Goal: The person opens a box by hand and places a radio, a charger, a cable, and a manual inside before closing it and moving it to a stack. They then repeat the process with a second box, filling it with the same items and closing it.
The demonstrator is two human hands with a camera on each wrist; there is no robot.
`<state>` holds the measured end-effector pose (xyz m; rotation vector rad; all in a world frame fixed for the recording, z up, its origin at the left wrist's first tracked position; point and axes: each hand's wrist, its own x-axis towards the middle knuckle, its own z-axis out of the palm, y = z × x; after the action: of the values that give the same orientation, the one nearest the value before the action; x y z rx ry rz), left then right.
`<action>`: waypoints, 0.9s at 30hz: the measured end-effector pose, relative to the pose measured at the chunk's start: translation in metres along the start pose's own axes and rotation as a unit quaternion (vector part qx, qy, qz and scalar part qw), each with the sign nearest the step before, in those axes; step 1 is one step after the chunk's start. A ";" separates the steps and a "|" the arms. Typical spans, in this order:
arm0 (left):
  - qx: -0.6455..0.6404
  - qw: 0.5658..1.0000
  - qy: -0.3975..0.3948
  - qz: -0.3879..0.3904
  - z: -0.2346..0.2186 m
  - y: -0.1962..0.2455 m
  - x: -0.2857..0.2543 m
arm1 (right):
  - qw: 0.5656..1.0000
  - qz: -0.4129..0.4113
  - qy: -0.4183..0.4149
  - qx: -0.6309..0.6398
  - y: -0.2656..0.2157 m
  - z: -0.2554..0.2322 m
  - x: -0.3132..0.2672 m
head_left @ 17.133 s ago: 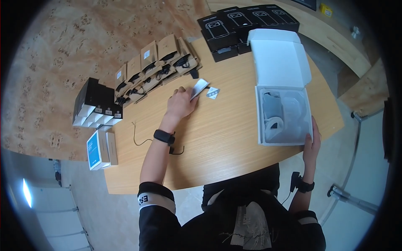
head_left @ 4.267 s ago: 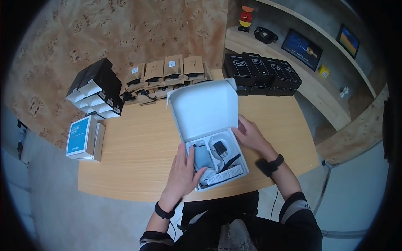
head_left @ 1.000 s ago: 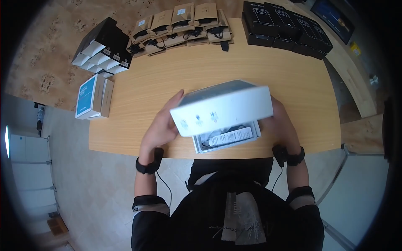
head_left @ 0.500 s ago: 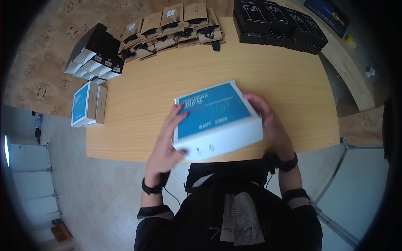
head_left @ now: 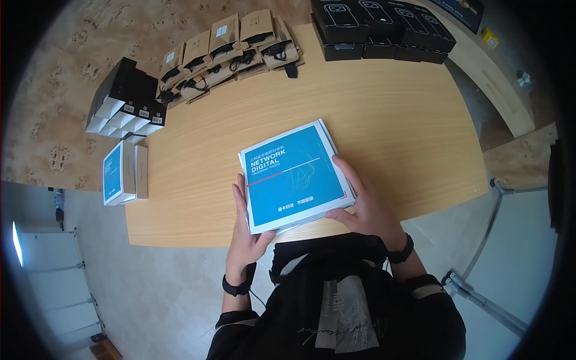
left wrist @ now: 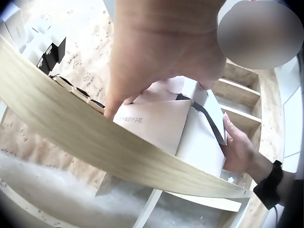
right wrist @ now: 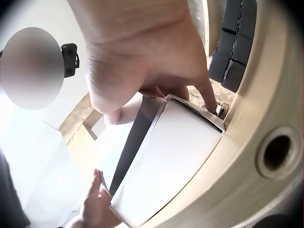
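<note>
A white box with a blue "NETWORK DIGITAL" lid [head_left: 288, 186] lies near the table's front edge, its lid lowered. The left hand [head_left: 246, 237] grips its left side, thumb at the front edge. At the right side is the right hand [head_left: 375, 213], fingers along the edge and thumb at the front corner. Both wrist views show a dark gap between the lid and the white box wall [right wrist: 166, 156], so the lid is not flush there. In the left wrist view the left hand [left wrist: 166, 57] spans the box [left wrist: 154, 126]. The contents are hidden.
Brown packets with black cables [head_left: 225, 45] line the table's back left. Black boxes [head_left: 381, 27] are stacked at the back right. Black-and-white boxes [head_left: 129, 99] and two white boxes, one blue-faced [head_left: 114, 174], stand at the left edge of the table [head_left: 408, 132].
The raised lid of the open box has come down over its contents. Since half a second ago, the lid has turned to face the head view more fully, both hands still gripping the sides.
</note>
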<state>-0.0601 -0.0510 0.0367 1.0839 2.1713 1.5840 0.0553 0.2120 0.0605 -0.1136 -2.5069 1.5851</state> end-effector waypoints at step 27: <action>0.143 0.987 0.060 0.035 0.015 -0.002 -0.010 | 0.971 -0.160 0.146 -0.105 0.049 0.022 -0.002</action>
<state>-0.0447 -0.0475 0.0269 1.1832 2.5275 1.4298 0.0522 0.2134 0.0075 0.0275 -2.3126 1.0902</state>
